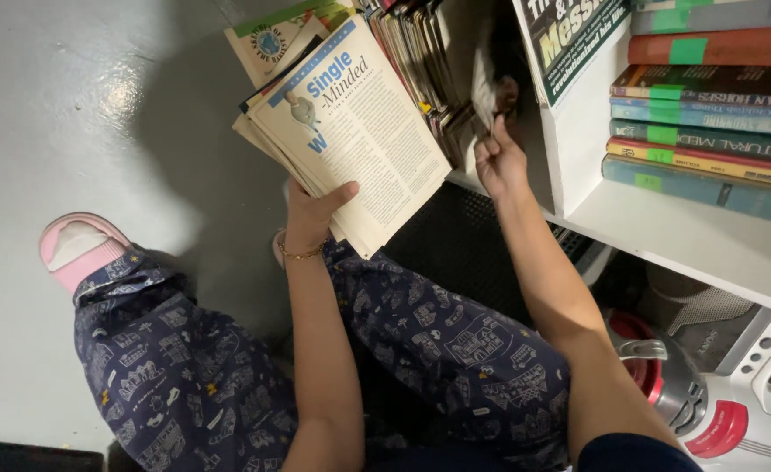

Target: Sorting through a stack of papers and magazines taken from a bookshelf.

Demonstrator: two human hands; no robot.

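- Setting: grey painted floor [71, 105] beside a white shelf unit [665, 232]; I sit with legs folded, in dark patterned trousers [193, 376] and a pink slipper [75, 249].
- Left hand [311, 214]: fingers curled under, thumb on top, gripping a fanned stack of magazines [350, 131] above my lap.
- Right hand [499, 157]: fingers pinching a thin magazine [483, 87] at the row of upright magazines [420, 52] in the shelf.
- Right: stacked books [708, 131] with green labels; below, a red-and-silver radio [717, 393].
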